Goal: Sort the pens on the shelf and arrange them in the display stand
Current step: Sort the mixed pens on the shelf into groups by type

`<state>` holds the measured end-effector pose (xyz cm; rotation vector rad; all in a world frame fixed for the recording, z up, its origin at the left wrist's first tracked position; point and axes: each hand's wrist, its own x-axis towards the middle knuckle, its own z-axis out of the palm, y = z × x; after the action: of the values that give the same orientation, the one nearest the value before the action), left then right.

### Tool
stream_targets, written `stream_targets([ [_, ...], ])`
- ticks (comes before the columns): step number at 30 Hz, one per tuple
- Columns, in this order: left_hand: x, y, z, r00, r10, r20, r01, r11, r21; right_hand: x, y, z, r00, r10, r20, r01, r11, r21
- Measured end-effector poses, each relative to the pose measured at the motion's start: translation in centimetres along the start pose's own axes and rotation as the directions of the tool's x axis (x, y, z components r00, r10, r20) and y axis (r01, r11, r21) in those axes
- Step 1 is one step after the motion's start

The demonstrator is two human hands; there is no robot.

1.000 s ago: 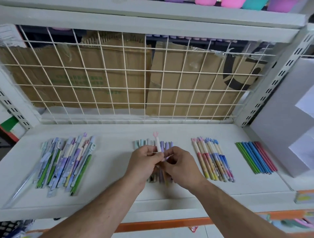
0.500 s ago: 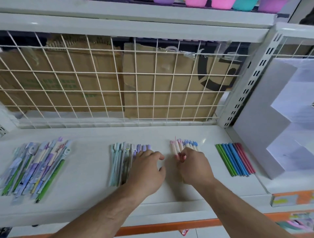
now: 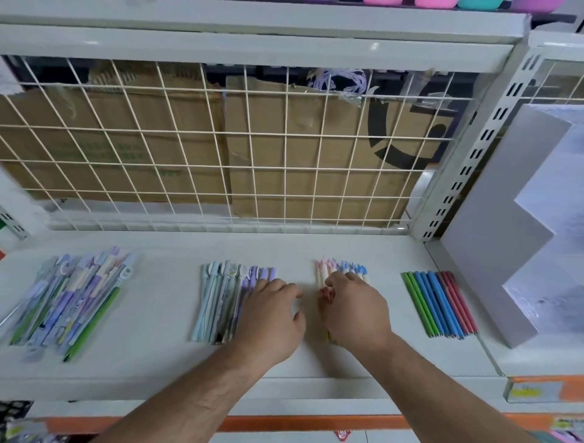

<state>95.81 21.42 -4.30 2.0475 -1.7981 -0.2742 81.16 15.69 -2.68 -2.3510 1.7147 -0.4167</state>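
Pens, four lots, lying on the shelf (image 3: 164, 316): mixed pile (image 3: 69, 300), pastel pens (image 3: 221, 300), pink-and-blue pens (image 3: 341, 268), green-blue-red pens (image 3: 439, 303). Left hand (image 3: 271, 316) resting flat, fingers straight, on the pastel pens' right edge. Right hand (image 3: 354, 306) curling over the pink-and-blue pens, apparently pinching one. Step: sorting, seemingly nearing its end. Display stand (image 3: 493, 253) standing at right, showing no pens. Next move is calling for gathering one lot whole and keeping it aligned.

A white wire grid (image 3: 221, 158) stands upright at the back. Behind it lean flattened brown cardboard boxes (image 3: 316, 142), the right one printed with a large black curved mark (image 3: 395, 148). A slotted white upright (image 3: 474, 148) rises on the right. Pink, teal and purple containers (image 3: 442, 2) sit overhead. An orange strip (image 3: 300, 423) runs below, near a yellow label (image 3: 524, 392).
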Motion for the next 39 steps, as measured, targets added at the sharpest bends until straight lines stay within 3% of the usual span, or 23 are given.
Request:
stream_targets([
  [3, -0.2, -0.7, -0.6, 1.0, -0.007, -0.002, 0.007, 1.0, 0.025, -0.1, -0.7, 0.9, 0.987, -0.136, -0.088, 0.135, 0.991, -0.014],
  [9, -0.8, -4.1, -2.6, 0.997, -0.031, -0.073, 0.034, 0.999, 0.04, 0.1, -4.4, 2.3, 0.962, -0.254, -0.101, 0.254, 0.967, -0.015],
  [20, -3.7, -13.4, -8.7, 0.983, -0.179, -0.047, 0.183, 0.979, 0.092, 0.0, -15.3, 5.2, 0.966, -0.258, 0.025, 0.258, 0.966, 0.015],
  [25, -5.0, -17.9, -11.2, 0.958, -0.282, -0.051, 0.285, 0.924, 0.256, -0.6, -19.2, 6.5, 0.97, -0.233, -0.065, 0.233, 0.972, -0.007],
  [29, -5.7, -20.6, -12.5, 0.917, -0.398, -0.029, 0.375, 0.836, 0.4, -0.6, -21.1, 7.0, 0.958, -0.281, -0.058, 0.285, 0.956, 0.067],
  [35, -5.0, -22.1, -12.8, 0.905, -0.424, 0.028, 0.369, 0.818, 0.441, -0.7, -22.8, 7.1, 0.956, -0.291, -0.021, 0.292, 0.954, 0.065],
  [39, -4.2, -22.1, -12.9, 0.91, -0.411, 0.058, 0.349, 0.834, 0.428, -0.6, -23.0, 7.3, 0.96, -0.269, -0.081, 0.274, 0.959, 0.069],
])
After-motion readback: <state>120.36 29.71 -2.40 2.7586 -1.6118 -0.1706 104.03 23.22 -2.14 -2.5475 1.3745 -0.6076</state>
